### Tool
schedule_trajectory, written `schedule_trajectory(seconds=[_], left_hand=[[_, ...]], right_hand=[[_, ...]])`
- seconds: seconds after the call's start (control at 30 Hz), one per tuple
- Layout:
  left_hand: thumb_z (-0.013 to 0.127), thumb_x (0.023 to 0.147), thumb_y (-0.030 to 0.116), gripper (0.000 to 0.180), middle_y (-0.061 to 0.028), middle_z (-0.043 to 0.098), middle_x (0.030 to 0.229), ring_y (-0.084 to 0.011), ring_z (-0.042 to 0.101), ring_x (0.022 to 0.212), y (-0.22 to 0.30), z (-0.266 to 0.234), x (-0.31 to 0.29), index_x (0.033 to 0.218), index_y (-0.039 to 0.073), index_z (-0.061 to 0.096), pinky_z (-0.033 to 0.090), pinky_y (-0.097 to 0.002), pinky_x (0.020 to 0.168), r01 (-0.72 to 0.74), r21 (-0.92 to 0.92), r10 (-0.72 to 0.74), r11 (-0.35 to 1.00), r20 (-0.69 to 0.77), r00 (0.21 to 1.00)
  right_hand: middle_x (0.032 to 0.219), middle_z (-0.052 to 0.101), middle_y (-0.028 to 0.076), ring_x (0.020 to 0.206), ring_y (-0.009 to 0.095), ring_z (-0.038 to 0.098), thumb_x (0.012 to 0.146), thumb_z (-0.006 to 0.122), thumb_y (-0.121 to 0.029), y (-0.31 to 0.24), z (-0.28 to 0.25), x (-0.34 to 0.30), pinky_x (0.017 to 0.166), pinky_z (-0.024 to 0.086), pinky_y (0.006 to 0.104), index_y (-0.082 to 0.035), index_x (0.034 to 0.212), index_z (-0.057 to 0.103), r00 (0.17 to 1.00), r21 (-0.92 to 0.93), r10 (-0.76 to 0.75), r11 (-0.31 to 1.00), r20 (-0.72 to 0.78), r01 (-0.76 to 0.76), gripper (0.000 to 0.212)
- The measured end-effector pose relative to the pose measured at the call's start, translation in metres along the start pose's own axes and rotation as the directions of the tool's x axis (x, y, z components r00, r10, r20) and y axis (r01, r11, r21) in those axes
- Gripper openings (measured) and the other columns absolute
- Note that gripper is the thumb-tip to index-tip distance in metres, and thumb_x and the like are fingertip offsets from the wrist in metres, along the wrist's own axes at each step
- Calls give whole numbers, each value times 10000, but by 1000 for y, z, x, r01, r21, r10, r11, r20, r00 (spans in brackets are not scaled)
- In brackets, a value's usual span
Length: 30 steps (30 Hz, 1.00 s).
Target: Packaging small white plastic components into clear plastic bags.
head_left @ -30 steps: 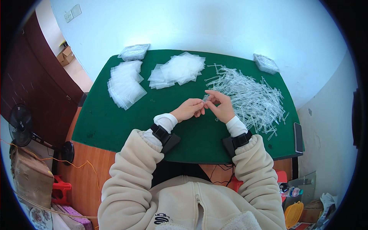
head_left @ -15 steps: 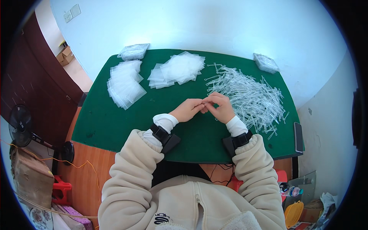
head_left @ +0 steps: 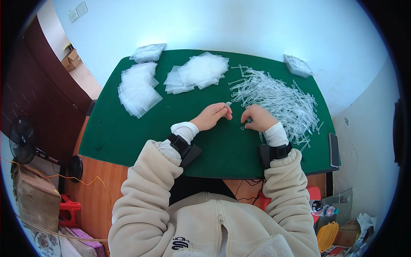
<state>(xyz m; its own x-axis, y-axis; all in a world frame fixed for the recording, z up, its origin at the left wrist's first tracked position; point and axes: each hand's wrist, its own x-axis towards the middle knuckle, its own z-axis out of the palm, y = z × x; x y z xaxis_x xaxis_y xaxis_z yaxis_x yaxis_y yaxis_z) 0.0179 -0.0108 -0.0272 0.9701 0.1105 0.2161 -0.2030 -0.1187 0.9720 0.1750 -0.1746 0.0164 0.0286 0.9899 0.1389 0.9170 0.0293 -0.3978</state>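
My left hand (head_left: 211, 117) is closed above the middle of the green table, and a small whitish bit shows at its fingertips; the fingers hide the rest. A short gap away, my right hand (head_left: 261, 118) has its thumb and fingers bent together. From its fingertips a clear looped plastic stick (head_left: 242, 127) pokes out, mostly hidden by the hand. Just beyond and to the right spreads a large heap of similar clear plastic sticks (head_left: 284, 100) with looped ends. Clear flat bags (head_left: 199, 70) lie loosely stacked at the back middle, and more clear bags (head_left: 139, 90) fan out at the left.
Filled clear packs stand at the back corners of the green table (head_left: 111, 132), one at left (head_left: 147, 52) and another at right (head_left: 298, 66). A phone (head_left: 333, 150) lies on the right edge. A black fan (head_left: 23, 139) stands at the left; a wall closes off the back.
My hands, earlier touching at the fingertips, have parted. The right moved slightly right, toward the heap, and the clear looped stick now shows at its fingertips.
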Motion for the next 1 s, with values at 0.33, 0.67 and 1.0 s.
schedule_trajectory(seconds=[0.33,0.67,1.0], left_hand=[[352,949,186,216,-73,561,912,-164,572,881,1,-3,-1,976,18,486,451,-281,819,92,-183,-122,979,-159,980],[344,948,202,228,-110,593,951,-189,599,880,9,1,-3,994,19,472,480,-293,764,167,-291,-219,942,-157,963],[351,949,197,239,-132,586,994,-209,595,915,20,9,-4,1032,7,469,475,-320,824,267,-281,-260,922,64,964]], right_hand=[[740,538,61,744,231,546,637,669,-49,2,8,10,677,448,327,-57,705,585,967,-63,-81,996,-243,67,109],[748,526,-5,686,60,534,773,588,4,-25,20,20,580,446,197,-45,892,534,922,795,229,595,-311,121,140],[783,573,20,693,68,558,790,583,10,-15,31,24,627,468,201,-12,894,523,904,843,223,491,-366,220,123]])
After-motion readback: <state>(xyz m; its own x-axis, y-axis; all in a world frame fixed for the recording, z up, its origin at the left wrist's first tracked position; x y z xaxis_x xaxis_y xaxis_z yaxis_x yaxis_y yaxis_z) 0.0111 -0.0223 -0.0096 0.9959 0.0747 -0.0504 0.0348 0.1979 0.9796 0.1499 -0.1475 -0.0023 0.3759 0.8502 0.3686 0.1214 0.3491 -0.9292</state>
